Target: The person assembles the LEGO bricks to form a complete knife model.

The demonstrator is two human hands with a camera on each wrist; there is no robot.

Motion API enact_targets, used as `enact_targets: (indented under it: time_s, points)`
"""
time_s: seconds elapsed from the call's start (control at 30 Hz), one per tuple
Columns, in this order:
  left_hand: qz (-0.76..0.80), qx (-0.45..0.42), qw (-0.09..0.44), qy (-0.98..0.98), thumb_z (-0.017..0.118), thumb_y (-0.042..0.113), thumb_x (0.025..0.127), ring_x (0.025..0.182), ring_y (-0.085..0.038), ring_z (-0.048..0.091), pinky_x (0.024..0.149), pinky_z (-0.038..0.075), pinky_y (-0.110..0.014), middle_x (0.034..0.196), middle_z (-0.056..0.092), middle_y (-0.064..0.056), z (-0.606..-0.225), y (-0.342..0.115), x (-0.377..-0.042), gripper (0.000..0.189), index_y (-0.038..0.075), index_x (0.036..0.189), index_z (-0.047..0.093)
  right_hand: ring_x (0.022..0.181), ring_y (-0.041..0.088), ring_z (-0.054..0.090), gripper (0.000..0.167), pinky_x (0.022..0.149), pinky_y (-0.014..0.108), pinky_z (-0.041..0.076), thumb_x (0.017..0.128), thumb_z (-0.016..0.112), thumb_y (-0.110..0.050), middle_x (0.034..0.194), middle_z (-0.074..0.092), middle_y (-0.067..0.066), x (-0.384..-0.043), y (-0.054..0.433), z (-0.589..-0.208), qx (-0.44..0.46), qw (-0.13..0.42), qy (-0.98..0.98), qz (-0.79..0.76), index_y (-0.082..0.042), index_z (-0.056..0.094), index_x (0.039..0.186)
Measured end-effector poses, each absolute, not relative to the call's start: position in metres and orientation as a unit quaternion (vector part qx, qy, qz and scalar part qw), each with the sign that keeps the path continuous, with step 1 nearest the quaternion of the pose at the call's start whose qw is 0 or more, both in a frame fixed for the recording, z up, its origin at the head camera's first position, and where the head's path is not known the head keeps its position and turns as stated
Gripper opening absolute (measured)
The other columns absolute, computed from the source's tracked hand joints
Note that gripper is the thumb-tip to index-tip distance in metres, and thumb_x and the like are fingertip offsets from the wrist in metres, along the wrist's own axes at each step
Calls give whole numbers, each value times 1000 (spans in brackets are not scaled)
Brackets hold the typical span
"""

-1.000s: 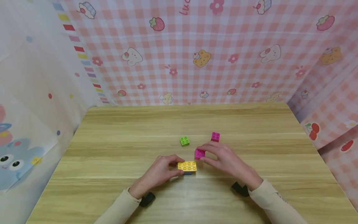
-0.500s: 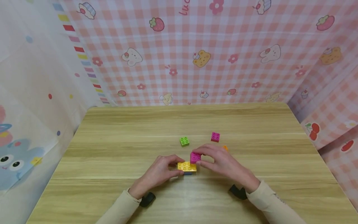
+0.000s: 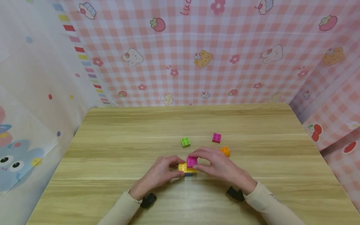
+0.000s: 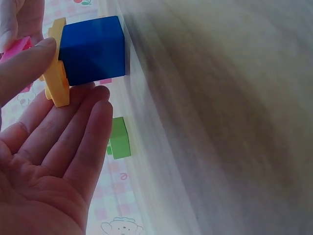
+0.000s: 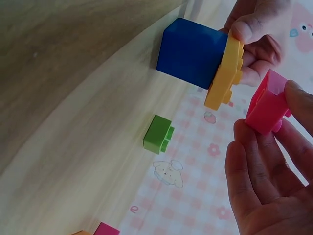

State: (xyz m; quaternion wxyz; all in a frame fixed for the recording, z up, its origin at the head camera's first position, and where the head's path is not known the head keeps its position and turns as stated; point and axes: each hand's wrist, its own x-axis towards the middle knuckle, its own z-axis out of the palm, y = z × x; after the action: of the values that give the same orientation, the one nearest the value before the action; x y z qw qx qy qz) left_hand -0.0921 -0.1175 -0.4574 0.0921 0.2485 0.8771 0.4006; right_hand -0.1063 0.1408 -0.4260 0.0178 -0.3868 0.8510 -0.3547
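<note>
My left hand pinches a flat yellow toy brick between thumb and fingers. Under the yellow brick sits a larger blue block, which stands on the table and shows best in the wrist views. Between thumb and fingertips of my right hand is a pink toy brick, studs facing up. It hangs over the yellow brick's studs, and the right wrist view shows a small gap between the two.
A green brick lies behind the hands on the wooden table. Farther right are a magenta brick and an orange brick, the latter partly behind my right hand. A patterned cloth hangs along the table's back edge.
My right hand has carried the pink brick leftward, from beside the yellow brick to above it. The orange brick has come into sight behind that hand. My left hand has stayed put.
</note>
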Motion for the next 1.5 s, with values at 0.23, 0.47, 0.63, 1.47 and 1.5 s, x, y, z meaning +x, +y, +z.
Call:
enact_targets:
  time_s: [0.23, 0.47, 0.63, 1.47, 1.5]
  points:
    - [402, 251, 88, 876, 84, 19, 89, 103, -15, 71, 93, 57, -40, 110, 78, 2, -458, -117, -92, 28, 12, 114, 75, 117, 14, 64, 34, 100, 38, 56, 96, 77, -26, 126, 70, -5, -106, 136, -428, -371, 60, 858, -350, -17, 72, 129]
    - [397, 254, 86, 878, 84, 19, 89, 104, -14, 71, 93, 56, -39, 110, 77, 2, -458, -118, -92, 28, 12, 114, 75, 113, 10, 65, 34, 96, 32, 57, 95, 78, -26, 124, 70, -7, -105, 132, -431, -374, 70, 856, -350, -18, 73, 128]
    - [392, 251, 87, 881, 84, 20, 88, 106, -14, 70, 97, 51, -45, 111, 77, 2, -457, -117, -93, 28, 13, 114, 75, 113, 9, 65, 34, 96, 32, 57, 96, 78, -26, 125, 69, -7, -105, 131, -431, -373, 76, 858, -346, -18, 72, 128]
    - [393, 242, 95, 882, 85, 25, 88, 109, -16, 71, 98, 44, -50, 114, 77, 0, -458, -116, -94, 33, 15, 117, 74, 102, 7, 67, 28, 87, 27, 58, 94, 79, -23, 114, 72, -8, -103, 125, -443, -355, 57, 861, -361, -16, 76, 121]
    - [393, 240, 95, 882, 85, 25, 87, 108, -17, 71, 97, 44, -50, 114, 77, 0, -458, -116, -94, 33, 15, 117, 74, 100, 7, 67, 28, 86, 27, 58, 94, 79, -24, 113, 72, -8, -103, 125, -443, -354, 56, 860, -363, -16, 77, 121]
